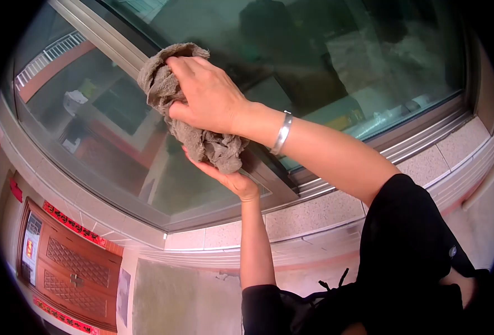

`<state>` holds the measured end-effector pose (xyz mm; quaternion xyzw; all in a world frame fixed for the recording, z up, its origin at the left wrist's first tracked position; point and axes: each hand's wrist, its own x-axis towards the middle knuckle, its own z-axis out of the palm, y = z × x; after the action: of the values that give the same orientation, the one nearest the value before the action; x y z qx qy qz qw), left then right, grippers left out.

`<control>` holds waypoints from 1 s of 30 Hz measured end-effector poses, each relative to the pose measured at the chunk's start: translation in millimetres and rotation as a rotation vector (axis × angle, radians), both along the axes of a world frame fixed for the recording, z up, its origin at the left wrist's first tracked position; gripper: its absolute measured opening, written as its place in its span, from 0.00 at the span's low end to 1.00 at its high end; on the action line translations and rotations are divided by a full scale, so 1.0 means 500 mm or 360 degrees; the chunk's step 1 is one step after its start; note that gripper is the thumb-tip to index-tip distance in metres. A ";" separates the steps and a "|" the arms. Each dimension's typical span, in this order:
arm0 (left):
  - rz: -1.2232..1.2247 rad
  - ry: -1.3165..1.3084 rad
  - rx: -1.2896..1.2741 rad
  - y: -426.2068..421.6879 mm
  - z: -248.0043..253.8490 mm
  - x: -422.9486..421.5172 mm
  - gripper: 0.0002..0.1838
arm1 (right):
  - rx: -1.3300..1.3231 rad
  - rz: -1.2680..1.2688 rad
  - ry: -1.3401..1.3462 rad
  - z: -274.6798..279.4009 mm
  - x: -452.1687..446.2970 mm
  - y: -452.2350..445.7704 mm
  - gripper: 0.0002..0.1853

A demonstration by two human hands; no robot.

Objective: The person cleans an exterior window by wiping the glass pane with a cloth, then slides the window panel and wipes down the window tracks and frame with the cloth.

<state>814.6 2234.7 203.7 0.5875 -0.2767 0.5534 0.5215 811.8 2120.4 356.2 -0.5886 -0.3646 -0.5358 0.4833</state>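
A crumpled grey-brown cloth [166,92] is bunched up against the window frame [104,36], where two glass panes meet. My right hand [208,97], with a silver bracelet [282,133] at its wrist, grips the cloth's upper part, fingers and thumb pressed into the folds. Below it, my left hand [230,178] cups the cloth's hanging lower end. Part of the left fingers is hidden behind the cloth. Dark reflections show in the right-hand glass pane [291,61], while the left pane [107,128] reflects a railing and a wall.
A tiled sill [314,218] runs along under the window. At the lower left stands a brown wooden door [76,273] with red banners [74,223] around it. Grey ground [185,296] lies below, and a pipe [481,190] shows at the right.
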 end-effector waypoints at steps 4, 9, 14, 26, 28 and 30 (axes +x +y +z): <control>-0.0272 0.0047 -0.0059 -0.039 0.038 -0.050 0.46 | -0.0057 -0.0042 0.0036 -0.185 -0.024 -0.014 0.34; -0.0044 -0.0018 0.0377 -0.001 0.039 -0.056 0.38 | -0.0449 -0.0157 0.0409 -0.385 -0.076 -0.039 0.35; -0.0113 0.0280 0.0165 -0.043 0.030 -0.111 0.36 | -0.0794 -0.0292 0.0939 -0.561 -0.130 -0.036 0.34; 0.0985 0.0824 0.0246 -0.087 -0.071 -0.142 0.28 | -0.1134 0.0180 0.1405 -0.527 -0.164 -0.180 0.25; 0.1219 0.0796 0.0277 -0.092 -0.073 -0.120 0.32 | -0.0995 0.0139 0.1360 -0.532 -0.203 -0.259 0.24; 0.1365 0.0800 0.0323 -0.099 -0.063 -0.112 0.32 | -0.0869 -0.0108 0.1189 -0.548 -0.235 -0.356 0.25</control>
<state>758.7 2185.1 172.1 0.8110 0.0712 0.5297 0.2380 694.3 1942.6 82.1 -0.8586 -0.2736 -0.1869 0.3911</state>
